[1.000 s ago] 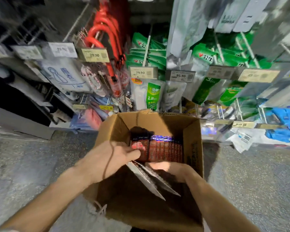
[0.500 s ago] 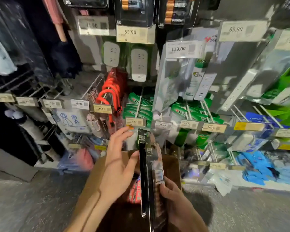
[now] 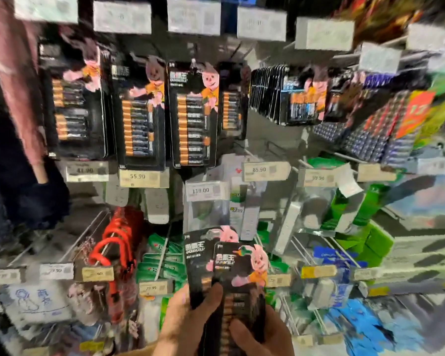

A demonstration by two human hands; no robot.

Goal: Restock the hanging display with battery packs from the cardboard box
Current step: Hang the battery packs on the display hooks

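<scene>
Bottom centre of view, in front of the display's lower peg rows: both hands are clamped on a small fan of battery packs. The left hand wraps the stack's left edge, thumb across the front. The right hand grips the lower right, thumb on the blister. I count at least two packs, the front one overlapping a rear pack; beyond that the blur hides the count.

The held packs' long axis is near vertical, hang-tab end up, printed face toward me.

The target lies straight up and farther back, on the upper row of the hanging display. The hung packs there look the same, long axis vertical and faces out, above the 55.90 tag.

Orientation already matches, so I judge the next move is lift and push onto a peg, no rotation. The left hand sits most directly under that column. Peg tips are lost in blur, so I can't pick a peg yet.
</scene>
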